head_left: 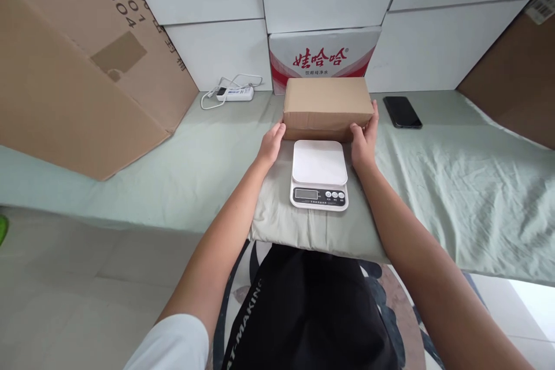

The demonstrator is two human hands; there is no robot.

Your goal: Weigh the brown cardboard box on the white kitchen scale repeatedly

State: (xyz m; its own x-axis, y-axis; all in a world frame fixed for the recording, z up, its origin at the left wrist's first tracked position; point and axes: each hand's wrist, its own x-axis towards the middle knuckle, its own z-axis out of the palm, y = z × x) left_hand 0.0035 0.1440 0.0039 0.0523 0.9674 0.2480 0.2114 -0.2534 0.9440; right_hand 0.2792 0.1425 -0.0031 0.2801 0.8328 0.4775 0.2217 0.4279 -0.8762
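Note:
A closed brown cardboard box (327,107) sits on the green cloth, just behind a white digital kitchen scale (319,165). My left hand (272,141) grips the box at its left front corner, thumb against the side. At the right end my right hand (365,133) holds it too, with the thumb on the front face and the fingers around the side. The scale's plate is bare, and its display and buttons face me. Most of my left fingers are hidden behind the box.
A white and red printed carton (323,49) stands right behind the box. A black phone (402,112) lies to the right, and a white power strip with a cord (236,93) to the left. Large cardboard sheets (87,69) lean at the left and right.

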